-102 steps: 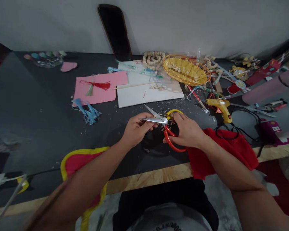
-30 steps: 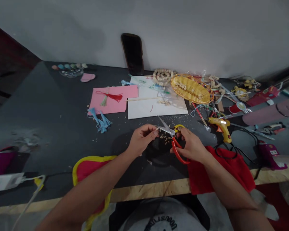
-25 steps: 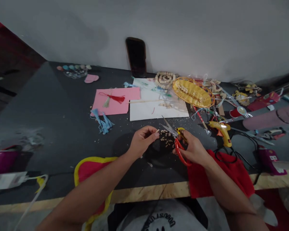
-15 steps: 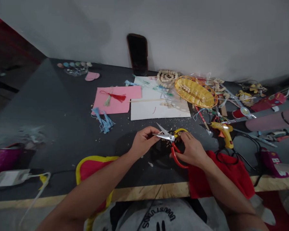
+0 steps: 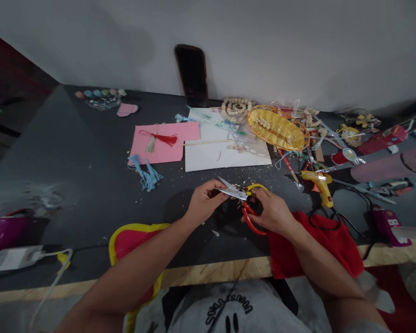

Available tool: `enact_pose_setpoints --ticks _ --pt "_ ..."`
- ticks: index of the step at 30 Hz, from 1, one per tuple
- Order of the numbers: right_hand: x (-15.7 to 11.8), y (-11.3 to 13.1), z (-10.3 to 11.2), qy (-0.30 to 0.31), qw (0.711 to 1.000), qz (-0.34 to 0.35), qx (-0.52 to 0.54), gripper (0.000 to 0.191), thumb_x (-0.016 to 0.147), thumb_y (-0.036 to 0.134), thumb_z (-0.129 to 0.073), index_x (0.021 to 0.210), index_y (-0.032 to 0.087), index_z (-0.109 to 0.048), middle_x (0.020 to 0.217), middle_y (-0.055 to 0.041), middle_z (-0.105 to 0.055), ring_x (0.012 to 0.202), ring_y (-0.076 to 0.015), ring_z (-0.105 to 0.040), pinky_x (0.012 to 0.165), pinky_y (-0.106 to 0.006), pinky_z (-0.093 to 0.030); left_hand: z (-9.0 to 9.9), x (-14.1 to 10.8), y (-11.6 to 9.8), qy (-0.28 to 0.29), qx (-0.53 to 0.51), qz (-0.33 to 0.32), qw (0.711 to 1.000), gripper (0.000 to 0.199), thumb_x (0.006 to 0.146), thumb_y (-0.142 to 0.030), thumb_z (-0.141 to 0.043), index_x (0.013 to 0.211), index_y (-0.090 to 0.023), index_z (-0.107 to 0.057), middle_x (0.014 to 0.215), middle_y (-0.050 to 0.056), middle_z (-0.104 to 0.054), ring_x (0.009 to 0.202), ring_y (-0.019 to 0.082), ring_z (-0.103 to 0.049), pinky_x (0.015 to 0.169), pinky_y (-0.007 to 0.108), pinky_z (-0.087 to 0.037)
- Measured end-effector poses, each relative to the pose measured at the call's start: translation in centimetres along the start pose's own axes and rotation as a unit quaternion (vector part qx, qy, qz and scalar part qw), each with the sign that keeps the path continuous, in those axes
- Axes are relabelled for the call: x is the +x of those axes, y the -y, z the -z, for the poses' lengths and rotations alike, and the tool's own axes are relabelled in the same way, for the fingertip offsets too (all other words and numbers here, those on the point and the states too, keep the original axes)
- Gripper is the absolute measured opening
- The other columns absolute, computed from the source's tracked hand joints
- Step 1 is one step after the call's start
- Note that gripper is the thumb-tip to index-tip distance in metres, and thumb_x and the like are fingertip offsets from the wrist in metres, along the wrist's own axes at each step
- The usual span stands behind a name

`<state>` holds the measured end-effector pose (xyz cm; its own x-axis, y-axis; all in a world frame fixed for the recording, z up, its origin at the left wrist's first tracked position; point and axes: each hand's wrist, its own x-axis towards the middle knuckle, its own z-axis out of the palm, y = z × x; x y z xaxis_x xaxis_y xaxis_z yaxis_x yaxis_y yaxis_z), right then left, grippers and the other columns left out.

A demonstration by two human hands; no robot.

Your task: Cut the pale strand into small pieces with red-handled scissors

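My right hand (image 5: 272,210) grips a pair of scissors (image 5: 236,192) by the red and yellow handles, with the blades pointing left and partly apart. My left hand (image 5: 207,200) is closed, thumb and fingertips pinched together right at the blades. Whatever lies in that pinch is too small and too covered to name. Small pale chips (image 5: 240,203) are scattered on the dark table below the scissors. Just beyond the hands lies a white board (image 5: 208,159).
A yellow wicker basket (image 5: 277,127) and a yellow glue gun (image 5: 321,185) lie to the right. Tassels (image 5: 162,138) rest on pink paper (image 5: 173,155) at left. A phone (image 5: 192,76) leans against the wall. Red cloth (image 5: 319,249) lies by my right forearm.
The scissor blades have drawn closer together at my left fingertips. Both hands stay in nearly the same place over the table, while the whole view has shifted slightly.
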<state>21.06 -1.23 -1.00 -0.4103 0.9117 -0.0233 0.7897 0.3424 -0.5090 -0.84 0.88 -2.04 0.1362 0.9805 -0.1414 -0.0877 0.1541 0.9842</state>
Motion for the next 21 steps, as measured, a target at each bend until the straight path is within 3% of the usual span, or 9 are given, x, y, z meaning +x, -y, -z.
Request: enact_pose_setpoints --ticks 12,21 --pt "0.11 0.14 -0.26 -0.015 0.999 0.005 -0.028 0.065 0.07 0.054 -0.073 0.118 0.016 -0.053 0.112 -0.0163 -0.064 0.113 -0.0328 -0.059 0.089 -0.047 -0.052 0.03 0.0 -0.27 0.013 -0.002 -0.019 1.0 0.025 0.067 -0.038 -0.077 0.072 -0.017 -0.064 0.063 -0.001 -0.061 0.056 0.011 -0.052 0.054 0.022 -0.041" --pt "0.1 0.31 -0.58 -0.026 0.999 0.01 -0.028 0.064 0.073 0.055 -0.069 0.119 0.013 -0.052 0.111 -0.0176 -0.064 0.112 -0.0336 -0.06 0.091 -0.05 -0.052 -0.09 0.05 -0.5 0.023 -0.019 -0.03 0.999 0.023 0.068 -0.036 -0.077 0.072 -0.017 -0.064 0.061 -0.001 -0.061 0.056 0.011 -0.055 0.056 0.023 -0.043"
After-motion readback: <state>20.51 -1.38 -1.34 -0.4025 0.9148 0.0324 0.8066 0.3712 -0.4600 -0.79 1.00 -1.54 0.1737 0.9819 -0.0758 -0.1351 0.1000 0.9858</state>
